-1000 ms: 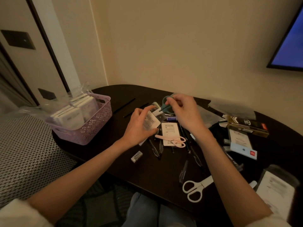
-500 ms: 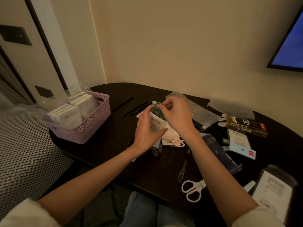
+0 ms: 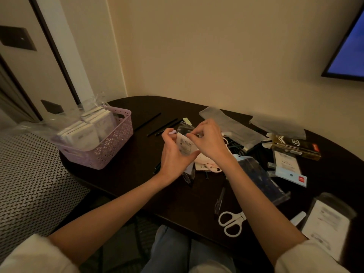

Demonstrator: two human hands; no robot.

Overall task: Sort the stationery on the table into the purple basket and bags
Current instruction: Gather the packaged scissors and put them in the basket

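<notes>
My left hand (image 3: 173, 156) holds a small clear bag with a white barcode label (image 3: 185, 144) upright above the dark table (image 3: 126, 170). My right hand (image 3: 208, 140) pinches the bag's top edge from the right. The bag's contents are mostly hidden by my fingers. The purple basket (image 3: 110, 148) stands at the table's left end, holding white packets in a clear plastic wrap. Pink scissors on a card (image 3: 208, 166) lie under my hands. White scissors (image 3: 232, 221) lie near the front edge.
Several black pens (image 3: 155, 125) lie behind my hands. Clear bags (image 3: 232, 125) lie at the back. Boxed and carded stationery (image 3: 295, 146) crowds the right side, with a labelled packet (image 3: 327, 221) at the far right. A patterned seat lies left of the table.
Both hands lifted the labelled bag off the table and brought it upright between them. The green-handled item my right hand held has gone out of sight at the bag's mouth.
</notes>
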